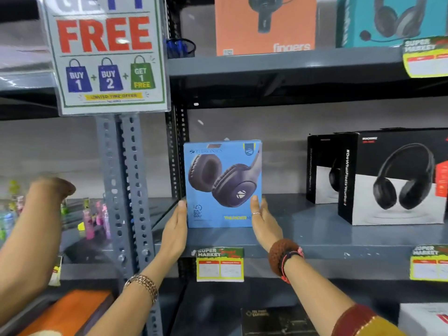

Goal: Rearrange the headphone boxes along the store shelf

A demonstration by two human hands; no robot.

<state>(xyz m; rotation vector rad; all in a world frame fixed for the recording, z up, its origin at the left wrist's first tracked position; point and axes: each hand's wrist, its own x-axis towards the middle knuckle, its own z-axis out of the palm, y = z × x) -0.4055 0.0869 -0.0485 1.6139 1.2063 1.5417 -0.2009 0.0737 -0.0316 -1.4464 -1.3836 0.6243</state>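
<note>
A light blue headphone box (221, 183) stands upright at the left end of the grey middle shelf (315, 238). My left hand (174, 231) presses against its lower left edge and my right hand (263, 221) against its lower right edge, so both hold the box between them. To the right stand two black-and-white headphone boxes, a front one (392, 180) and one behind it (322, 170). On the upper shelf sit an orange box (264, 27) and a teal headset box (390, 20).
A "Buy 2 get 1 free" sign (106, 54) hangs on the perforated upright (126, 190) at left. Another person's arm (31, 238) reaches in at far left near small colourful bottles (93, 219). Price tags (219, 264) hang on the shelf edge. More boxes lie on the shelf below.
</note>
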